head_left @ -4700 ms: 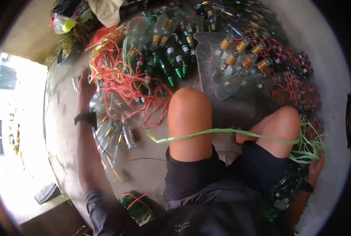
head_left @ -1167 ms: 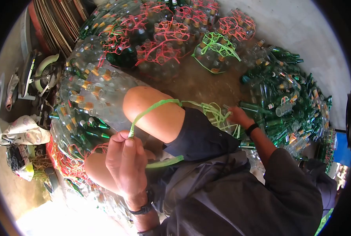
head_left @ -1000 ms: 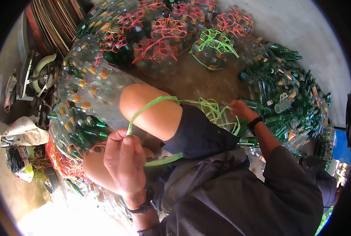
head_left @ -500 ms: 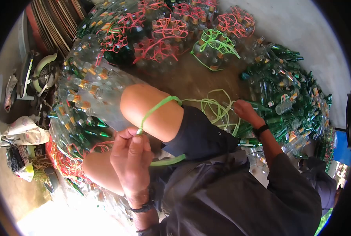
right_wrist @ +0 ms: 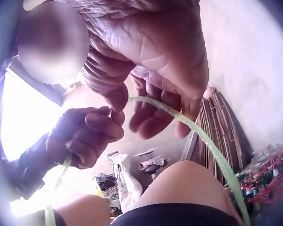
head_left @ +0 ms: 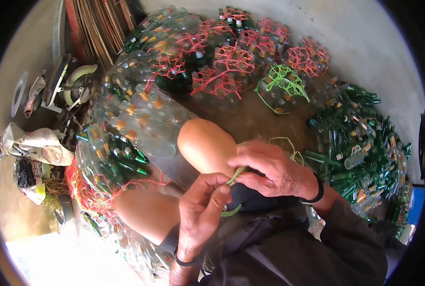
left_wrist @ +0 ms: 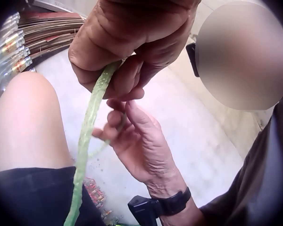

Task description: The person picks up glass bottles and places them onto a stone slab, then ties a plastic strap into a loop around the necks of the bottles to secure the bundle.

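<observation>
A green plastic strip runs between my hands, above my raised knee. My left hand pinches it between thumb and forefinger. In the left wrist view the strip hangs from that hand down past the thigh. My right hand meets it from the right, thumb and fingers curled about the strip, tips close to the left fingertips. In the right wrist view the strip arcs out from beside the right thumb. Loose green loops show behind the right hand, which hides part of them.
Clear bottles with orange labels lie beyond the knee. Bundles bound with red strips and one with green strips stand at the back. Green bottles heap at right. A red strip tangle lies at left.
My right hand has left the loose green loops near the bottle heap and come across to my left hand, which still pinches the strip. The head view has shifted.
</observation>
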{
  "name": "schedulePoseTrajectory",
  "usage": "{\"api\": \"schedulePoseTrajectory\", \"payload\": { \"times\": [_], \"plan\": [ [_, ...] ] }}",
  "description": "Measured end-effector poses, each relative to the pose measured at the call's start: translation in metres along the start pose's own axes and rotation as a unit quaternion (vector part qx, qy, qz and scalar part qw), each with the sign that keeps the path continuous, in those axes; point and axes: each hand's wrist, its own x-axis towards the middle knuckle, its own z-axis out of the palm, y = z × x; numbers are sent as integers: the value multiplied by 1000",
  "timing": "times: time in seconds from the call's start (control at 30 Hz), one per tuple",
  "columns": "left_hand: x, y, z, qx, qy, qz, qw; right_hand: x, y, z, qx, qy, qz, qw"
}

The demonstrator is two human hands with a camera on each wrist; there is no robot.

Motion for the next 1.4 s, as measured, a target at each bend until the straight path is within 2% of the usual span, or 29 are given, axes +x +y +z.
{"api": "schedulePoseTrajectory", "payload": {
  "times": [0.03, 0.1, 0.2, 0.27, 0.33, 0.57, 0.7, 0.8, 0.9, 0.97, 1.13, 1.4],
  "plan": [
    [-1, -1, -3, 3, 7, -1, 1000, 0, -2, 1, -1, -3, -7, 1000],
    [-5, 0, -11, 15, 21, -5, 1000, 1, -11, 3, 123, -74, 80, 986],
    [-13, -1, -26, 48, 14, -2, 999, 0, -20, 6, 147, -72, 105, 981],
    [-19, -6, -36, 64, 14, 2, 998, -2, -22, 4, 138, -87, 107, 981],
    [-24, -9, -41, 118, 14, 18, 993, -5, -18, 8, 102, -70, 96, 988],
    [-37, -31, -52, 176, 48, 34, 983, -4, -15, 12, 98, -24, 119, 988],
    [-41, -44, -55, 180, 65, 38, 981, -5, -4, 24, 60, -10, 87, 994],
    [-40, -54, -64, 186, 89, 3, 978, -2, 6, 33, 26, -13, 77, 997],
    [-38, -63, -71, 151, 115, 17, 982, 6, 17, 42, -2, -18, 75, 997],
    [-37, -66, -72, 127, 141, -10, 982, 9, 25, 49, -17, -25, 80, 996],
    [-31, -84, -79, 140, 146, -15, 979, 12, 35, 60, -57, 8, 72, 996],
    [-22, -74, -73, 148, 139, -26, 979, 14, 37, 55, -84, 35, 53, 994]
  ]
}}
